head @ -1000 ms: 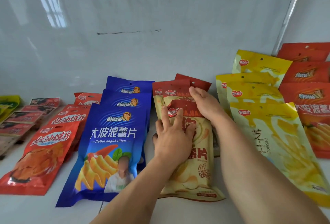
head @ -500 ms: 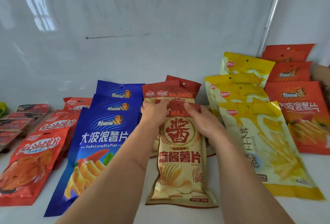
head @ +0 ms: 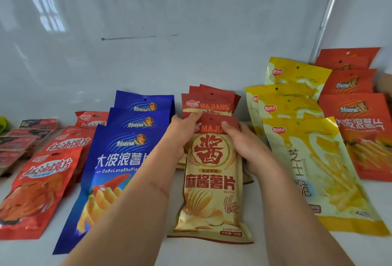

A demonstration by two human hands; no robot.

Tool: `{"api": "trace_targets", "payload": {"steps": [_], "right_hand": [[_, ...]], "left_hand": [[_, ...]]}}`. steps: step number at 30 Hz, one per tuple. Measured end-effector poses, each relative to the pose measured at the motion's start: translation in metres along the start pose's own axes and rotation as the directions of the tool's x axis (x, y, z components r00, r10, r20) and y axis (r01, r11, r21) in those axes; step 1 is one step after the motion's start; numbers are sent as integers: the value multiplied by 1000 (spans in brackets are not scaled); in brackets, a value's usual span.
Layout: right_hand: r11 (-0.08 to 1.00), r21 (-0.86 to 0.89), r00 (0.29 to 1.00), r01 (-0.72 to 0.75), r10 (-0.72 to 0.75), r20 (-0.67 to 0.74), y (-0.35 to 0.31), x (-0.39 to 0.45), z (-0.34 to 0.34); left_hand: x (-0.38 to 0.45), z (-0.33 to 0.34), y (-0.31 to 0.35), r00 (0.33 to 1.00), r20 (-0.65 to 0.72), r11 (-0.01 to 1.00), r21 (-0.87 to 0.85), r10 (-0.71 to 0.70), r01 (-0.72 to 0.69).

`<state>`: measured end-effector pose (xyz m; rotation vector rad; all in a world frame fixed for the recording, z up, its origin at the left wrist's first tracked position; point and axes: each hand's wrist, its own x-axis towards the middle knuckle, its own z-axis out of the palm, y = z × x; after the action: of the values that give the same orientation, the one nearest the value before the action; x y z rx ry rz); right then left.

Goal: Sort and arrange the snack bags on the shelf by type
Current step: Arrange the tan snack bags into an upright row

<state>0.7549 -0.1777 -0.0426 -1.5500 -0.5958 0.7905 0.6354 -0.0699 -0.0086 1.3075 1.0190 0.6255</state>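
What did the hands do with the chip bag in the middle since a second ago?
A second ago the left hand lay flat on the front beige MAJIANG bag and the right hand reached to the bags behind it. Both then moved to that bag's red top edge, and now they pinch it at its two corners. The blue bags, yellow bags and red bags stayed put.

On the shelf (head: 212,253) lie three blue potato chip bags (head: 118,159), four yellow cheese stick bags (head: 314,159), at least three beige sesame-paste chip bags (head: 212,180) and three red chili-oil bags (head: 40,183). The orange-red bags (head: 360,130) overlap; I count four.
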Motion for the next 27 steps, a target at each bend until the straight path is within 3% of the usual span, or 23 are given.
{"api": "trace_targets", "payload": {"steps": [4, 10, 15, 20, 27], "right_hand": [[1000, -12, 999, -29, 28, -20, 14, -8, -3], [999, 51, 1000, 4, -3, -9, 26, -16, 3], [999, 28, 999, 32, -32, 10, 23, -20, 12], [961, -259, 992, 98, -114, -46, 15, -27, 16], [942, -319, 989, 105, -132, -65, 15, -26, 18]], "left_hand": [[-15, -8, -14, 1000, 23, 999, 53, -8, 6], [-26, -11, -34, 995, 93, 997, -61, -33, 38], [-21, -11, -38, 994, 111, 999, -49, 11, -6], [-15, -11, -43, 999, 34, 995, 96, 31, -34], [-21, -9, -42, 997, -42, 979, 194, 67, -58]]}}
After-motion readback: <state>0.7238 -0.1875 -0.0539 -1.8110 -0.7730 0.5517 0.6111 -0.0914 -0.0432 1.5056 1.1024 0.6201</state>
